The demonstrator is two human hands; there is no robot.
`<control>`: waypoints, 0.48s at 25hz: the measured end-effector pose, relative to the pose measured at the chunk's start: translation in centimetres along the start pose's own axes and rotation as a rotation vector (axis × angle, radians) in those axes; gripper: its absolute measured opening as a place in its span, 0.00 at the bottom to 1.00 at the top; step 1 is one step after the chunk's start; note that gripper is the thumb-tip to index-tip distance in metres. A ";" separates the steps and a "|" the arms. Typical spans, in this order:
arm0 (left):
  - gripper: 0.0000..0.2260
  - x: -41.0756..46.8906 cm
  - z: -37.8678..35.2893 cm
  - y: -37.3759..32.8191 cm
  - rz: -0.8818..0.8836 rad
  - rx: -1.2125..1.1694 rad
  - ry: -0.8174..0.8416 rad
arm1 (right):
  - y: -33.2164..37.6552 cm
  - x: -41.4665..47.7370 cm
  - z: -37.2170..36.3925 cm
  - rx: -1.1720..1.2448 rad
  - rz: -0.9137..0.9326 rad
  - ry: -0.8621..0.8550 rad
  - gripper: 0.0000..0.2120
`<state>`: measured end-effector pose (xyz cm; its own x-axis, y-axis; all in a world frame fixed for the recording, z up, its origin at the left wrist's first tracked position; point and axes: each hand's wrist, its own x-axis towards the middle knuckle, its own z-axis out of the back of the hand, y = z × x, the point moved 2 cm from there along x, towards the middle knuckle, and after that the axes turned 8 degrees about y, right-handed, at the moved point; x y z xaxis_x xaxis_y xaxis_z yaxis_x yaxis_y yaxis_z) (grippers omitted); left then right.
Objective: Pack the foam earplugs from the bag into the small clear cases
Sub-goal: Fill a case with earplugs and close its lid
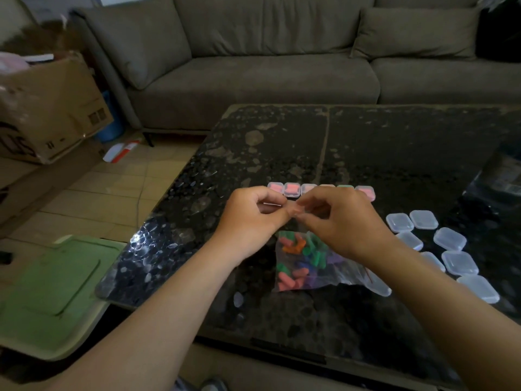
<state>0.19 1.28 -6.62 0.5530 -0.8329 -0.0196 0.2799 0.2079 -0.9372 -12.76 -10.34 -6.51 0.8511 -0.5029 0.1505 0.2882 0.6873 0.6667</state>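
The left hand [253, 214] is hovering just above the bag [338, 273], its fingers curled in and pinching a small clear case [295, 210]. The right hand [341, 221] is meeting it fingertip to fingertip and pinching the same case from the other side. The fingers are hiding most of that case, so I cannot tell whether its lid is up or what is inside. Directly below the hands, the bag is lying flat on the dark speckled table [394, 153], and the foam earplugs [296, 249] are showing through it in orange, green, pink, purple and blue. Just beyond the bag, past the knuckles, a row of filled cases [291, 189] is sitting side by side, most with pink showing inside. To the right of the bag, a loose cluster of empty cases [423, 220] is spreading towards the table's edge. Far beyond the bag, a grey-brown sofa [253, 80] is running along the table's far side. Well to the left of the bag, off the table, a cardboard box [50, 108] is resting on the floor, and nearer to me a pale green plastic lid [56, 292] is lying beside the table's corner.
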 end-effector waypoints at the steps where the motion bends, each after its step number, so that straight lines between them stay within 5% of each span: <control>1: 0.08 0.4 0.1 0.3 -0.002 0.022 -0.008 | -0.3 0.3 -0.2 0.003 -0.021 0.009 0.11; 12: 0.08 2.6 0.6 1.8 -0.095 0.532 -0.084 | -1.3 2.6 -1.9 -0.265 -0.132 0.056 0.09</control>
<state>2.57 -0.19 -8.19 0.5606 -0.8214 0.1049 0.6780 0.3826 -0.6276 -10.11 -11.55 -8.38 0.8196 -0.5722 0.0296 0.4961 0.7346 0.4629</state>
